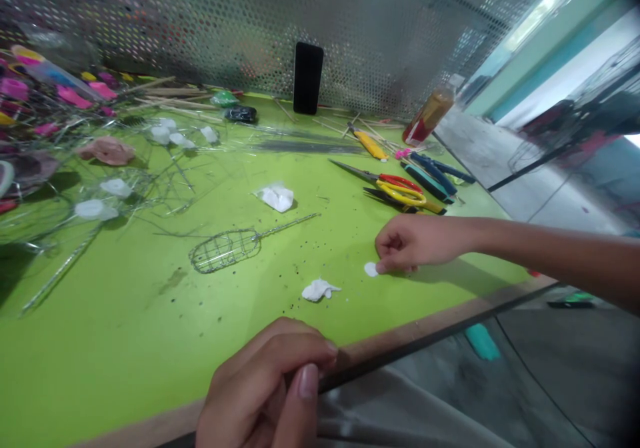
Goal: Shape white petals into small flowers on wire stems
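My right hand [413, 243] rests on the green table [125, 348], its fingers curled and the thumb on the edge of a small flat white disc [371, 269]. At the near table edge is my left hand [273, 385], with fingers bent and thumb close to the index finger; whether anything small is between them is hidden. A lump of white clay [319, 291] lies between the hands. Beyond it are a racket-shaped wire frame [227, 251] with a twisted handle and a white lump in clear wrapping [277, 197].
Red- and yellow-handled scissors [403, 191], pliers [434, 175] and a yellow cutter [371, 144] lie at the right. A bottle [431, 111] and an upright phone [307, 78] stand at the back. Tangled wires, white pieces and pink items cover the left side.
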Motion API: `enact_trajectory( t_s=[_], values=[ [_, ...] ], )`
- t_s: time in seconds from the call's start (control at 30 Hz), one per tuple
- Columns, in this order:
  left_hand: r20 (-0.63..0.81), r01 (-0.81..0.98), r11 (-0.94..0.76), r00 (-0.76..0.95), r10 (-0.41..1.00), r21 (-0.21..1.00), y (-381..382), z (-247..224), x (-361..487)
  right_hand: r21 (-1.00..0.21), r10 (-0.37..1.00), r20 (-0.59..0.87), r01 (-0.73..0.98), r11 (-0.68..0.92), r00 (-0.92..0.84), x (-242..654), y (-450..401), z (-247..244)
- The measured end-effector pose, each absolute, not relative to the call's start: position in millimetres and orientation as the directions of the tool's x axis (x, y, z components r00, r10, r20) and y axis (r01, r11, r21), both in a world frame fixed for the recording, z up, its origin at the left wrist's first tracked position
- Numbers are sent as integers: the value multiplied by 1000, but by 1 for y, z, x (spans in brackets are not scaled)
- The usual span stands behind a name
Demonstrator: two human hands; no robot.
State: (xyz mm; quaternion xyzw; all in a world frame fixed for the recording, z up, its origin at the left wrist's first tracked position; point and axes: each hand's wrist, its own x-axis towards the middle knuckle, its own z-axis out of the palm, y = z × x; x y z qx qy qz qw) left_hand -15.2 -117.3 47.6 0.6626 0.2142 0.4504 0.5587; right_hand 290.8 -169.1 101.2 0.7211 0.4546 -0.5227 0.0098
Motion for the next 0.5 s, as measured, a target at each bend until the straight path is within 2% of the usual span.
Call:
enact_trajectory(
  t_s=[0.5],
  values=[
    [374,-231,-296,493,786,927,-118,46,-15,-481,595,-804,582,-656,6,299,-166,96]
  ],
)
